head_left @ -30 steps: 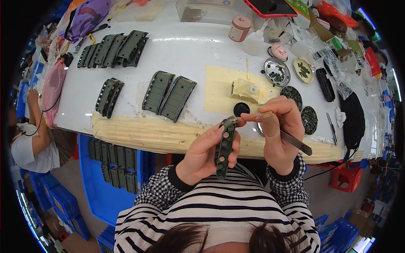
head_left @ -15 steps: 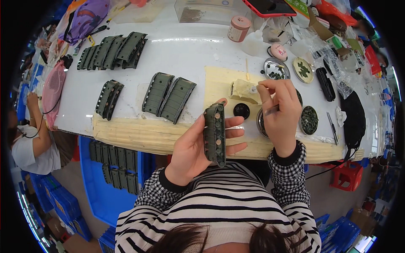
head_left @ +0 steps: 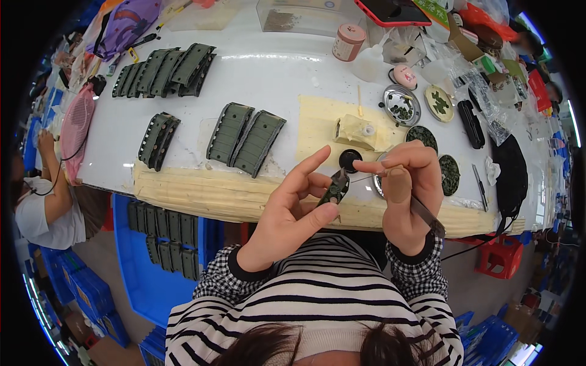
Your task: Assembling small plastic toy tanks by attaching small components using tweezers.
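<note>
My left hand is closed around a dark green moulded part, its end tipped up between thumb and fingers, the index finger stretched out. In my right hand is a pair of metal tweezers; the thin tip reaches toward the green part, and whether it touches cannot be made out. Just beyond the fingertips sits a small black round pot. Behind it stands a cream tape-wrapped block with a small pale round opening. Round dishes of small green pieces lie beside my right hand.
Several curved green parts lie on the white table at the left, with a pair nearer. A blue crate with more stands below the table edge. A black cloth and pen-like tool are at the right. Another person sits left.
My right hand came back from the tape-wrapped block toward the left hand, the tweezers now pointing left. My left hand turned the green part from upright to end-on.
</note>
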The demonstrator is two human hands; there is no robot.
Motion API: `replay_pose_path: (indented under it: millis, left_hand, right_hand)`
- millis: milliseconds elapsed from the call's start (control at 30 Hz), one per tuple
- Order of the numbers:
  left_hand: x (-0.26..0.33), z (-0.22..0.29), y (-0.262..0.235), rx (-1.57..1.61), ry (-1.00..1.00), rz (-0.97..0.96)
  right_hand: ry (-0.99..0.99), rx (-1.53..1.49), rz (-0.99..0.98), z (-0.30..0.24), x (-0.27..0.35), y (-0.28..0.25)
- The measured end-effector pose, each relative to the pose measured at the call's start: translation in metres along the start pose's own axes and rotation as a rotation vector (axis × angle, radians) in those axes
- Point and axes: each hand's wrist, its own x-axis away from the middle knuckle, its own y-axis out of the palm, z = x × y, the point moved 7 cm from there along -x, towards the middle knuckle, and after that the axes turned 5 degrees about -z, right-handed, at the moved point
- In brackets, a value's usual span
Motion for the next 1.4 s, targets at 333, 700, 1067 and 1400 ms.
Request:
replay_pose_path:
  millis: [333, 700, 1067, 1400]
  left_hand:
    - [0.000, 0.005, -0.003, -0.138, 0.029, 0.087]
    - [0.000, 0.006, -0.003, -0.184, 0.052, 0.095]
    - [0.003, 0.000, -0.009, 0.116, 0.005, 0.104]
    - [0.024, 0.059, -0.087, -0.036, 0.250, 0.457]
  right_hand:
    - [0.076, -0.081, -0.090, 0.014, 0.002, 0.009]
    - [0.087, -0.042, -0.089, 0.013, 0.001, 0.010]
    - [-0.004, 0.368, 0.169, 0.014, -0.016, -0.029]
    - [-0.004, 0.881, 0.093, 0.015, -0.024, -0.019]
